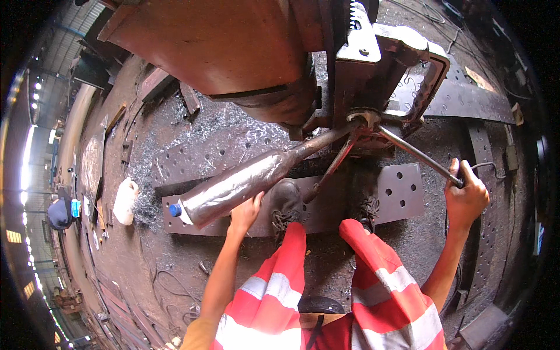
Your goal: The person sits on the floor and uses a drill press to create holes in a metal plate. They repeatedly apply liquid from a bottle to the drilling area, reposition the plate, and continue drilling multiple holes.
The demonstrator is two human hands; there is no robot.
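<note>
My right hand (468,195) is closed around the end of a thin metal feed handle (417,153) on the right. That handle runs to the hub (366,119) of a drilling machine with a large brown motor body (216,46). From the hub a second handle (338,161) points down, near my left boot. A silver, bottle-shaped cylinder (239,184) with a blue cap (175,210) slants down and left, its narrow end toward the hub. My left hand (246,214) is at its lower edge; the cylinder hides most of the fingers, so their grip is unclear.
My boots (287,201) are on a drilled steel plate (399,192) below the machine. Metal shavings (204,143) litter the ground and another drilled plate. A white plastic container (125,201) is at the left. More perforated steel (466,105) and cables lie at the right.
</note>
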